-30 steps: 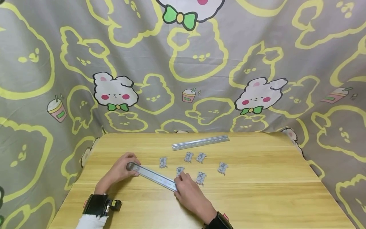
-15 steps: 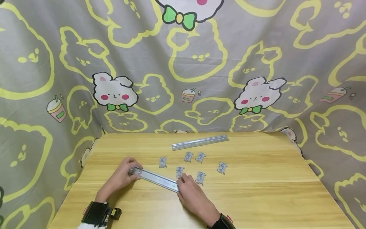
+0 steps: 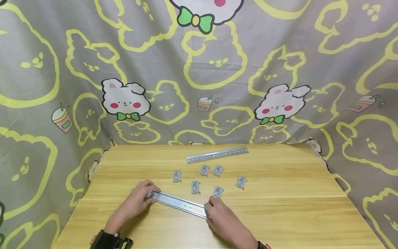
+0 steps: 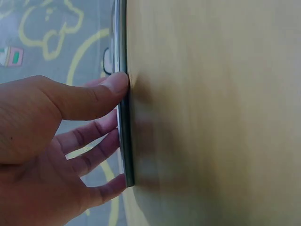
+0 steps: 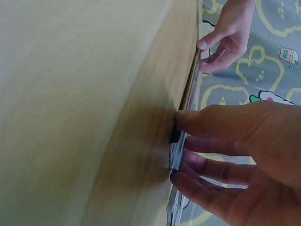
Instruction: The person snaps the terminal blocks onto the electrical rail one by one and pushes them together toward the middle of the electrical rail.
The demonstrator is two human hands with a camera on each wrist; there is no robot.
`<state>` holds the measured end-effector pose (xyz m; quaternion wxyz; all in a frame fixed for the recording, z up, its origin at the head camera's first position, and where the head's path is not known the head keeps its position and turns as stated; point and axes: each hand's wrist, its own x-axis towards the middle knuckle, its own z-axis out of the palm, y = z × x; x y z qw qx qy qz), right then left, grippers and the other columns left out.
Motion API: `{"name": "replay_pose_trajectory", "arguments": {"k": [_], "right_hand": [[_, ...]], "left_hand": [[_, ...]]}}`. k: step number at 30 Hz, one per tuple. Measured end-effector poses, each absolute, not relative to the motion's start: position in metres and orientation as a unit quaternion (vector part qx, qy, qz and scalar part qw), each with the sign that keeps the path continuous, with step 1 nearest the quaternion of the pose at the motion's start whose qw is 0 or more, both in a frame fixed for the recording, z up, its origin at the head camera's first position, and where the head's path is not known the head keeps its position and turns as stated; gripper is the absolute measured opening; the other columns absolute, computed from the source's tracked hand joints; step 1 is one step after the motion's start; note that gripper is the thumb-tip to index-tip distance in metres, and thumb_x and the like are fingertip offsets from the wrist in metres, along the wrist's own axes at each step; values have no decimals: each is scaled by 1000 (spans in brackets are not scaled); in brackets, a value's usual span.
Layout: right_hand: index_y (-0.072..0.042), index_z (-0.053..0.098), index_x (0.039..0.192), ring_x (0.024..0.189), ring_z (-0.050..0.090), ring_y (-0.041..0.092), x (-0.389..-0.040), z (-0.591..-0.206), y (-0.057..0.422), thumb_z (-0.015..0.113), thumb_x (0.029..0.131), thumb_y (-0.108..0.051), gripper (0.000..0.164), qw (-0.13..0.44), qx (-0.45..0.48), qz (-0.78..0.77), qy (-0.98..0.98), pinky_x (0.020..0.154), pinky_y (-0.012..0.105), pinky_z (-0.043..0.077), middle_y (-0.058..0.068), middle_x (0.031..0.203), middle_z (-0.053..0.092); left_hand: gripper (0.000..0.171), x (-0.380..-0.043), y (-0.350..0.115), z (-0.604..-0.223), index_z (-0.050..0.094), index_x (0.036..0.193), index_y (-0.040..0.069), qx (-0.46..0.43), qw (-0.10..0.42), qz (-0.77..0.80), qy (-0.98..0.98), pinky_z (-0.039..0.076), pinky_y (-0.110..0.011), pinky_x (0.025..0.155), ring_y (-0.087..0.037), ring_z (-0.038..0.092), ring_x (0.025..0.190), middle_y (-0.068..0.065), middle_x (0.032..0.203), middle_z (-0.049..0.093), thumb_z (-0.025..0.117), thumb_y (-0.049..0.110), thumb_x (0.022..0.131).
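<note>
A slotted metal DIN rail (image 3: pixel 180 204) lies slantwise between both hands in the head view, its left end farther back. My left hand (image 3: pixel 138 197) pinches that left end, thumb on the near edge and fingers along the far edge, as the left wrist view shows. At the right end my right hand (image 3: pixel 225 219) grips the rail between thumb and fingers. In the right wrist view the rail (image 5: pixel 188 94) runs low over the table from one hand to the other. Just beyond the right fingertips sits a grey terminal block (image 3: pixel 218 191), partly covered by that hand.
Behind the held rail, several more grey terminal blocks (image 3: pixel 195 187) lie scattered on the wooden table (image 3: pixel 280 207). A second slotted rail (image 3: pixel 217 155) rests near the back edge. A patterned curtain (image 3: pixel 174 69) encloses the table at the back and sides.
Both hands have brought the rail toward the person and to the right, and its slant has lessened. The terminal block formerly overlapped by the right hand now shows whole.
</note>
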<state>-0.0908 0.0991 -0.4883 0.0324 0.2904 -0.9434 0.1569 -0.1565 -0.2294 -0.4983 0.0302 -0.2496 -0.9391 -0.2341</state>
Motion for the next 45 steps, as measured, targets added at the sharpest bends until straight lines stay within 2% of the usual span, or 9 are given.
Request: {"name": "replay_pose_trajectory", "arguments": {"k": [4,11,18,25,29,34,40,45], "right_hand": [[-2,68,107,90,54,18,-87,-490,115,72,84,-14,26,24,288,154,-945,81,34,57,7,103,60],[-3,69,105,85,52,15,-86,-492,146,72,81,-12,26,37,296,152,-942,75,31,57,1,97,58],[-2,70,105,88,54,14,-90,-491,172,73,80,-9,26,34,296,180,-937,76,31,58,2,100,60],[-3,71,100,87,55,15,-95,-493,187,75,77,-5,23,60,303,185,-933,73,31,58,2,97,61],[-4,71,100,89,56,16,-97,-496,192,75,75,-3,25,67,304,187,-932,74,31,58,2,98,61],[-4,71,100,88,56,17,-97,-494,196,75,75,-2,25,45,304,195,-931,72,30,58,3,98,60],[-2,69,112,94,57,17,-108,-483,188,76,80,-19,36,15,279,199,-940,79,33,58,5,105,58],[2,68,114,91,57,17,-129,-478,167,73,84,-19,36,38,259,198,-945,77,33,58,8,104,61]], "left_hand": [[31,-150,-219,-497,72,102,17,-258,17,-216,-941,47,-47,77,-20,53,96,2,103,60,82,11,73],[30,-137,-200,-492,72,105,15,-282,2,-202,-938,46,-42,72,-21,56,95,1,103,62,80,15,76],[29,-127,-183,-492,72,105,14,-298,-4,-206,-932,42,-36,67,-18,54,91,2,101,62,80,17,77],[31,-121,-170,-492,72,105,13,-303,4,-203,-931,47,-38,66,-19,56,90,1,100,63,81,16,75],[32,-120,-165,-492,72,105,13,-300,3,-202,-932,49,-39,67,-18,56,89,1,101,64,82,16,75],[31,-117,-162,-495,73,105,14,-299,4,-207,-932,49,-38,66,-17,55,87,2,101,64,82,16,75],[31,-117,-161,-495,73,104,15,-289,11,-205,-935,49,-38,65,-18,56,89,2,101,64,82,16,74],[32,-120,-161,-493,73,104,14,-286,16,-202,-937,48,-37,65,-18,56,89,2,101,64,82,15,74]]}}
